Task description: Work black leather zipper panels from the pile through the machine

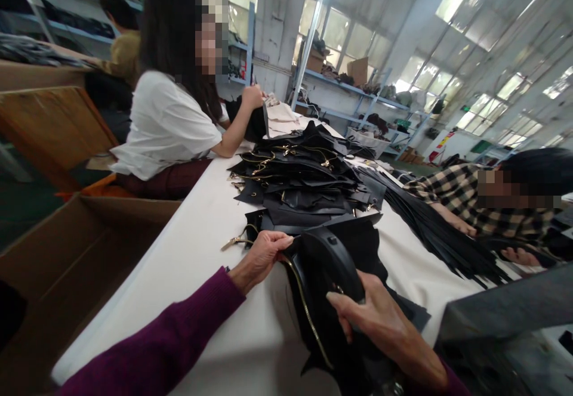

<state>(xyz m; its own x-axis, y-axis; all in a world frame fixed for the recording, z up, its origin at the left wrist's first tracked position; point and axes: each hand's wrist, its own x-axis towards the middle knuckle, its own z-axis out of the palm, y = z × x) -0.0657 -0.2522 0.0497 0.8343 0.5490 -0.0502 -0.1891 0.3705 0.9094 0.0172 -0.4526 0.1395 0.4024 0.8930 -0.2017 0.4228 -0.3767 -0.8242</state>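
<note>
A black leather bag piece (329,265) with a gold zipper along its edge lies on the white table (188,277) in front of me. My left hand (262,257), in a purple sleeve, pinches its upper left edge by the zipper. My right hand (380,321) grips the piece from the right, fingers curled over its rounded top. Just beyond lies a large heap of black leather pieces with gold zippers (304,175).
A person in a white shirt (165,121) sits at the far left of the table, handling black material. A person in a checked shirt (487,205) leans over black strips (443,235) on the right. An open cardboard box (67,265) stands at left. Shelves line the back.
</note>
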